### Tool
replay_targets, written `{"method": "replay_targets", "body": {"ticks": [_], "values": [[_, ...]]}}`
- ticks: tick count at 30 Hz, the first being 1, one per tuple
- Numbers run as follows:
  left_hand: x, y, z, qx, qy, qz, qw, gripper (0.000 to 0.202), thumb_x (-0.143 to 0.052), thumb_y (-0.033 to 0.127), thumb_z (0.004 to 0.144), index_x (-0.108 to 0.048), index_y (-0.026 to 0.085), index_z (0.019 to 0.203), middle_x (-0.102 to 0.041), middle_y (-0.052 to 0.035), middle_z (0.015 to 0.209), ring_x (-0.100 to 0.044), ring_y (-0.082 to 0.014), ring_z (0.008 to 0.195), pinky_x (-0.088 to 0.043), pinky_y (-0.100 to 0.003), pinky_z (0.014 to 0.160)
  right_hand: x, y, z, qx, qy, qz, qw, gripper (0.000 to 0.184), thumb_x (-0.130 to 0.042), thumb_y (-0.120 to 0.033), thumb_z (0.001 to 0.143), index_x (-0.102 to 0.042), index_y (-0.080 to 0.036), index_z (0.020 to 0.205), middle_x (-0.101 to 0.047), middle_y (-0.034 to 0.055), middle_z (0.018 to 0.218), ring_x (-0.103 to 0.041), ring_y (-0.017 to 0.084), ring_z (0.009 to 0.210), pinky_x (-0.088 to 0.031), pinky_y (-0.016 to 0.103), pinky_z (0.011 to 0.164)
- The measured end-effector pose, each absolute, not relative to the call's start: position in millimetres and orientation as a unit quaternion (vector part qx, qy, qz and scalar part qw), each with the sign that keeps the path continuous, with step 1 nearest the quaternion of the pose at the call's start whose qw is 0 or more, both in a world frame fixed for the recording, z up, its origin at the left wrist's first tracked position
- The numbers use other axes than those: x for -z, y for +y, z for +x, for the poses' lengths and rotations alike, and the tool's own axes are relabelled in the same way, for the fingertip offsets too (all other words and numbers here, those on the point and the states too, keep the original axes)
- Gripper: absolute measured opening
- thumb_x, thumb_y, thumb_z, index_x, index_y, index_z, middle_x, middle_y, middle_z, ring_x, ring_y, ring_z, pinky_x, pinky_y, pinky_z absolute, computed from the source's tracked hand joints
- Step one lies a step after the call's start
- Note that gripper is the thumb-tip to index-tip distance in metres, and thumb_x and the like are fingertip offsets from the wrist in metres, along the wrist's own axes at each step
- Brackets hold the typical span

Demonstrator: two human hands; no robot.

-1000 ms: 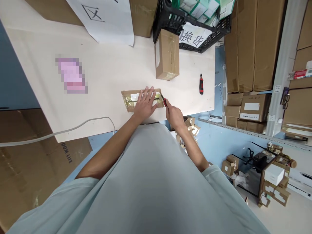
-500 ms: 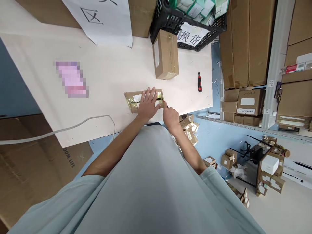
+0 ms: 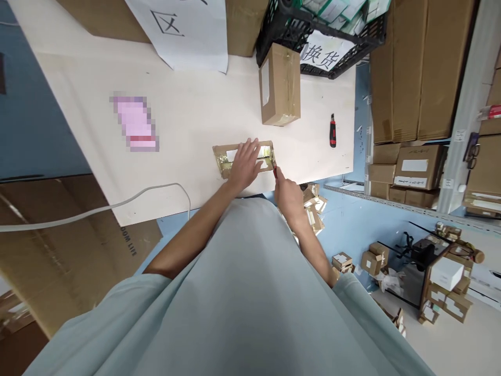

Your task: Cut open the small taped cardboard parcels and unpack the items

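A small flat cardboard box (image 3: 223, 160), wrapped in clear shiny tape and with white labels on top, lies on the white table near its front edge. Flat across its middle rests my left hand (image 3: 245, 164), fingers stretched out, covering part of the top. My right hand (image 3: 288, 196) is closed around a red-handled box cutter (image 3: 275, 171), most of which is hidden in the fist. The cutter's tip meets the box's right end. Farther right, a second box cutter (image 3: 332, 131), black and red, lies by itself on the table.
Behind the small box stands a taller taped carton (image 3: 281, 86), against a black plastic crate (image 3: 319, 39) of green-and-white boxes. A pixelated pink item (image 3: 135, 124) lies left on the table (image 3: 188, 104). A white cable (image 3: 148, 188) crosses the front-left corner. Stacked cartons (image 3: 418, 73) stand right.
My right hand has drawn back slightly from the box, exposing more of the red cutter at its right end. My left hand still presses on top. The whole view has shifted a little.
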State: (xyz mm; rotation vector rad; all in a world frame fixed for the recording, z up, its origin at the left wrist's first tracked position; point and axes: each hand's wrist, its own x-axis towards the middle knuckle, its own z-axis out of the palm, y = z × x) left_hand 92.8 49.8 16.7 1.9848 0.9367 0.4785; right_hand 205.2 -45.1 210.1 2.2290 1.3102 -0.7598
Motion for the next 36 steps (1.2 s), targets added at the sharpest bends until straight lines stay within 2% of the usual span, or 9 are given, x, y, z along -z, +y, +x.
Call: {"method": "replay_targets", "body": {"ticks": [2,4,7,9,16,21,30,32,36], "values": [[-17,64,64,-0.21,0.424,0.774,0.42,0.067,-0.036,0.063,0.118,-0.053,0.03,0.173,-0.049,-0.0096,0.184,-0.03,-0.0381,0.179,-0.02,-0.066,0.147,-210,-46,205,0.31,0.488,0.802,0.148,0.064,-0.031,-0.026,0.121,-0.036,-0.022,0.184,-0.087,0.0157,0.126,-0.083,0.034,0.118,-0.062,0.043,0.103],[-16,81,30,-0.216,0.491,0.741,0.404,0.059,-0.047,0.061,0.117,-0.065,0.029,0.163,-0.061,-0.0123,0.173,-0.045,-0.0398,0.17,-0.033,-0.063,0.142,-204,-41,200,0.361,0.5,0.783,0.08,0.063,-0.032,-0.03,0.122,-0.038,-0.027,0.184,-0.089,0.0093,0.122,-0.083,0.032,0.117,-0.061,0.041,0.104],[-12,105,-10,-0.183,0.532,0.705,0.432,0.043,-0.068,0.052,0.108,-0.081,0.024,0.137,-0.078,-0.0149,0.142,-0.073,-0.0374,0.133,-0.056,-0.055,0.122,-187,-27,183,0.412,0.504,0.758,0.038,0.062,-0.035,-0.03,0.122,-0.039,-0.028,0.184,-0.089,0.006,0.122,-0.083,0.03,0.116,-0.061,0.038,0.104],[-8,115,-22,-0.169,0.53,0.69,0.463,0.031,-0.077,0.042,0.101,-0.086,0.022,0.123,-0.083,-0.0123,0.128,-0.079,-0.0311,0.111,-0.064,-0.048,0.108,-176,-17,169,0.423,0.511,0.747,0.038,0.062,-0.035,-0.03,0.122,-0.04,-0.026,0.184,-0.089,0.0072,0.126,-0.083,0.03,0.116,-0.06,0.038,0.104],[-7,126,-18,-0.194,0.53,0.662,0.494,0.012,-0.085,0.026,0.091,-0.091,0.024,0.101,-0.088,-0.0057,0.111,-0.08,-0.0262,0.094,-0.065,-0.042,0.094,-158,-1,143,0.42,0.536,0.729,0.065,0.063,-0.036,-0.028,0.122,-0.04,-0.023,0.184,-0.087,0.0106,0.133,-0.08,0.031,0.119,-0.059,0.037,0.104],[-5,125,-17,-0.199,0.535,0.65,0.501,0.009,-0.086,0.025,0.09,-0.092,0.025,0.098,-0.089,-0.0043,0.109,-0.081,-0.0274,0.092,-0.066,-0.042,0.09,-162,-5,138,0.42,0.535,0.73,0.074,0.063,-0.035,-0.028,0.121,-0.04,-0.022,0.183,-0.086,0.0108,0.136,-0.08,0.032,0.119,-0.059,0.037,0.103],[0,120,-19,-0.21,0.553,0.642,0.489,0.011,-0.085,0.028,0.089,-0.091,0.025,0.097,-0.089,-0.0034,0.109,-0.081,-0.024,0.088,-0.065,-0.038,0.088,-169,7,111,0.388,0.54,0.738,0.117,0.06,-0.031,-0.021,0.12,-0.04,-0.016,0.179,-0.083,0.0197,0.135,-0.079,0.035,0.117,-0.06,0.043,0.099],[2,120,-16,-0.211,0.558,0.639,0.485,0.012,-0.084,0.028,0.089,-0.092,0.025,0.098,-0.089,-0.0037,0.11,-0.08,-0.023,0.087,-0.065,-0.037,0.088,-169,-2,106,0.403,0.536,0.729,0.136,0.056,-0.033,-0.02,0.119,-0.049,-0.017,0.173,-0.083,0.0188,0.135,-0.08,0.034,0.117,-0.061,0.042,0.099],[4,123,-11,-0.212,0.571,0.636,0.474,0.012,-0.083,0.025,0.091,-0.092,0.022,0.099,-0.089,-0.006,0.113,-0.081,-0.0223,0.085,-0.064,-0.036,0.088,-166,-29,107,0.48,0.548,0.659,0.19,0.044,-0.042,-0.015,0.115,-0.073,-0.019,0.146,-0.082,0.0154,0.142,-0.078,0.031,0.127,-0.059,0.037,0.103]]}}
